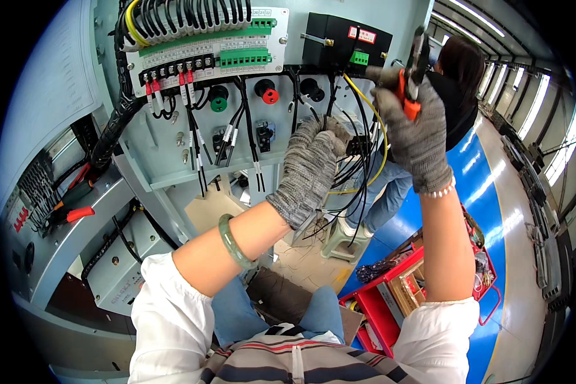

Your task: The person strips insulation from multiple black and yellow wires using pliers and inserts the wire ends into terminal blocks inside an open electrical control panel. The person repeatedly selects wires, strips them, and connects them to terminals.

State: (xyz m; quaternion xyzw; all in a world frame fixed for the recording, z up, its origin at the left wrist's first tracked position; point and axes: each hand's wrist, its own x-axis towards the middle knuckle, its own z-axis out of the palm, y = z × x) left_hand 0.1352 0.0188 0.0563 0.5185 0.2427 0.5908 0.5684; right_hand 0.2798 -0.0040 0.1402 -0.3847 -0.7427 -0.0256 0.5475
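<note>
My left hand (308, 163), in a grey knitted glove, is closed on a bundle of thin black wires (363, 169) below the black box on the cabinet panel. The fingers partly hide where they grip, and loose wire ends hang down past them. My right hand (421, 137), gloved too, is raised to the right of the panel. It grips orange-handled pliers (418, 64) with the dark jaws pointing up, apart from the wires. A yellow wire (382, 121) loops between my hands. Above them sits the black box (345, 40) with a small green connector (360, 58).
A terminal board (205, 57) with green and black strips fills the upper left. Green (218, 98) and red (267, 91) round parts sit below it. More orange-handled pliers (70, 205) lie at left. A red toolbox (381, 304) stands lower right. Another person (457, 89) is close behind my right hand.
</note>
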